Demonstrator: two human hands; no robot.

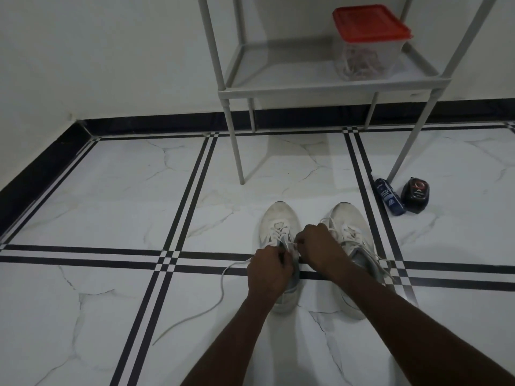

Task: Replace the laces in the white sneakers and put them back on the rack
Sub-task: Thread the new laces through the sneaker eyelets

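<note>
Two white sneakers stand side by side on the tiled floor, toes pointing away from me. Both my hands are over the left sneaker [278,221] at its upper eyelets. My left hand [269,271] is closed on its white lace [220,291], whose long free end trails left across the floor. My right hand [317,245] pinches the lace at the tongue. The right sneaker [351,227] is laced, with loose ends lying to its right. The grey rack [320,87] stands behind the shoes against the wall.
A clear plastic box with a red lid [367,37] sits on the rack's lower shelf and holds what look like laces. A blue bottle [388,196] and a black container [415,195] lie on the floor by the rack's right front leg.
</note>
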